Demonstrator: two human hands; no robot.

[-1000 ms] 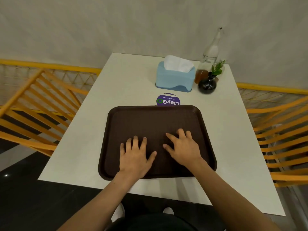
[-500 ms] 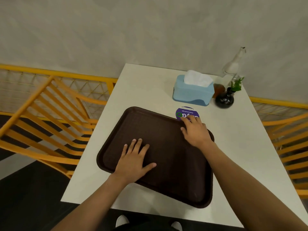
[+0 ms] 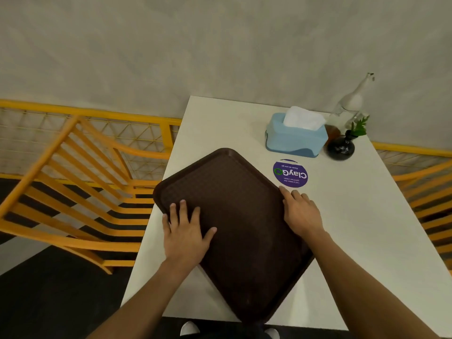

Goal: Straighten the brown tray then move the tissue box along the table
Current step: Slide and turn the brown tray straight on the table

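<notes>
Right now I see the brown tray point(image 3: 234, 231) lying skewed on the white table point(image 3: 354, 241), turned like a diamond: one corner points to the far left, and the near corner hangs just over the table's near edge. My left hand point(image 3: 184, 232) lies flat on the tray's left part, fingers spread and palm down, pressing the surface and gripping nothing. My right hand point(image 3: 302, 212) rests on the tray's right edge, fingers loosely curved over the rim with their tips reaching the table just beyond it; I cannot tell whether it actually clasps the rim or only pushes against it.

Just past the right fingertips a round purple sticker point(image 3: 290, 174) is stuck to the table, its print upside down from where I look. The light blue tissue box point(image 3: 296, 138) stands farther back, toward the far right of the table, apart from the tray, with a white tissue point(image 3: 303, 117) bunched out of its top. Right of the box, close beside it, a small dark round vase point(image 3: 340, 148) holds a green sprig point(image 3: 359, 124), and behind those stands a clear glass bottle point(image 3: 349, 104) with a long neck. Orange slatted chairs point(image 3: 80, 192) sit on the left of the table, and more orange slats show at the right.
</notes>
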